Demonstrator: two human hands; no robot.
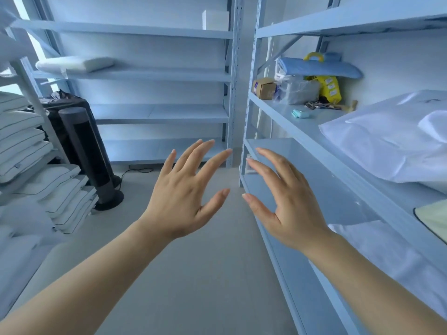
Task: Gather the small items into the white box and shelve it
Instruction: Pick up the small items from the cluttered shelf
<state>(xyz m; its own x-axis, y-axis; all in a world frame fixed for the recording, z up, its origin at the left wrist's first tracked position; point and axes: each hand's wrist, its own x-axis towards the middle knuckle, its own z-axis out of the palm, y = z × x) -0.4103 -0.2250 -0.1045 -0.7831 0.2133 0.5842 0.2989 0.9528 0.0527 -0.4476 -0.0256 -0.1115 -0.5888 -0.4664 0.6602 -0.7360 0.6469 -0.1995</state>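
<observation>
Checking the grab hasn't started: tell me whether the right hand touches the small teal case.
Apart. The head view shows the right hand open in mid-air, with bare shelf between it and the teal case.

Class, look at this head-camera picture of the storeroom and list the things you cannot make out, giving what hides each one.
1. White box on the top shelf, head view: too far to tell whether it is open or what it holds.
2. Labels on the yellow packet: too small to read.
3. Clear bag: hides its contents and whatever lies behind.
4. White plastic bag: cut off by the right edge.
5. Left hand and right hand: palms face away.
</observation>
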